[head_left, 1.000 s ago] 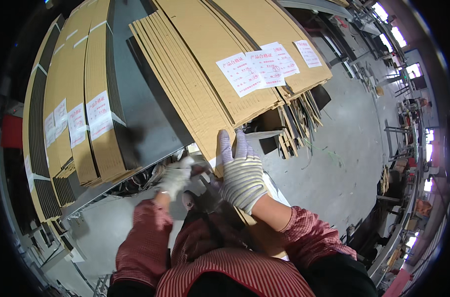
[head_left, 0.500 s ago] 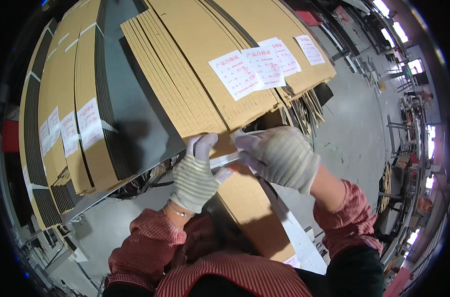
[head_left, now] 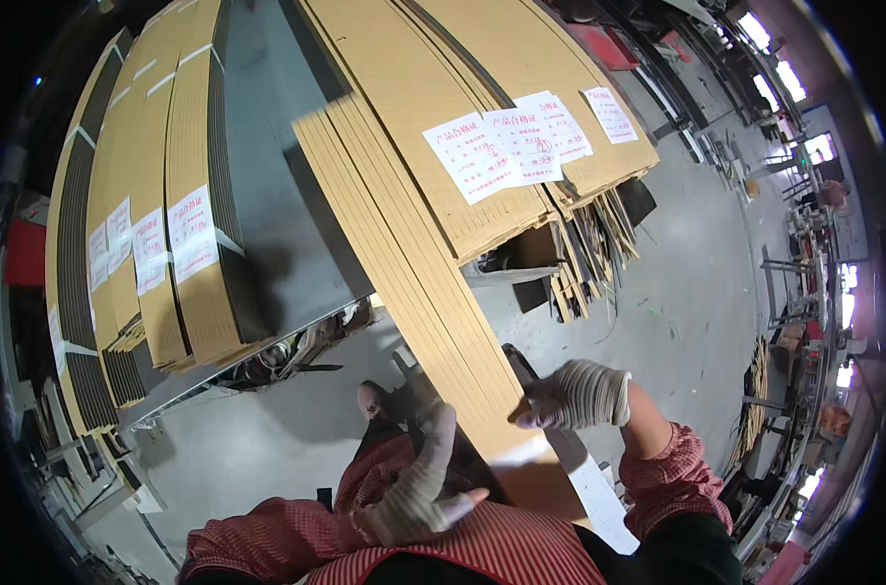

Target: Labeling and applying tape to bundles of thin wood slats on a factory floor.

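Observation:
A long bundle of tan cardboard strips [head_left: 418, 292] reaches from the table toward my body, its near end sticking out past the table edge. Across that end lies a white band [head_left: 523, 452], partly blurred. My right hand [head_left: 579, 394], in a striped knit glove, is closed at the right edge of the bundle, thumb over the top strip; its other fingertips are hidden. Left of the bundle's near end, my left hand [head_left: 418, 487] is gloved the same way. Its thumb and fingers are spread, with nothing in them.
Wide cardboard stacks [head_left: 404, 88] with white printed labels [head_left: 472, 156] lie on the dark table [head_left: 277, 195]. Strapped stacks [head_left: 194, 146] stand at left. Below the bundle's end is a brown board [head_left: 545, 490] beside a white surface [head_left: 599, 502]. Scrap strips [head_left: 594, 244] hang right.
The strip bundle has slid toward me, off the wide stack and past the table edge. My left hand has dropped back from its end and opened; my right hand has moved nearer to me.

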{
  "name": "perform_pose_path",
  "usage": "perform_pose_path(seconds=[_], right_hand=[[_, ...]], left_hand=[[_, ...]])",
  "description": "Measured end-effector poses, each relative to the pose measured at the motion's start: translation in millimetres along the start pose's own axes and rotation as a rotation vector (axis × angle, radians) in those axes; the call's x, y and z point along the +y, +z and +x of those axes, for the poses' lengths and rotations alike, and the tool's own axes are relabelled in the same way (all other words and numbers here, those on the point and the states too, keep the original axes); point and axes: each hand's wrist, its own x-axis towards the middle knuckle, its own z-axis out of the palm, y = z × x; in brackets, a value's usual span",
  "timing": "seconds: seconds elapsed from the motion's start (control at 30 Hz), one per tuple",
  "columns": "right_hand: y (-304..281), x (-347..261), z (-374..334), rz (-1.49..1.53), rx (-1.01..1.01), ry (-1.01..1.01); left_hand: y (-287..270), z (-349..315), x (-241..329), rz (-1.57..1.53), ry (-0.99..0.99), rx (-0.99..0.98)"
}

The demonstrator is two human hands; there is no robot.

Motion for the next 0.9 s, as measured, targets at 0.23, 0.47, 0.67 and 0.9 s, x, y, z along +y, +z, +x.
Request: perform_pose_path(seconds=[0.23,0.47,0.67,0.9], right_hand=[[20.7,-18.6,89.3,-0.150,0.965,-0.018],[-16.3,-29.1,22.7,0.868,0.809,-0.647],[-67.0,-75.0,-18.3,0.462,0.262,-0.571],[-60.0,106.7,150.7,0.222,0.401,-0.442]], left_hand=[[-42.1,103.2,-36.7,-0.097,-0.321,0.658],[-71.1,82.4,12.1,-0.169,0.064,0.937],[-110.7,57.5,91.5,-0.081,0.062,0.549],[-105.1,92.5,-72.0,-0.015,-0.399,0.556]])
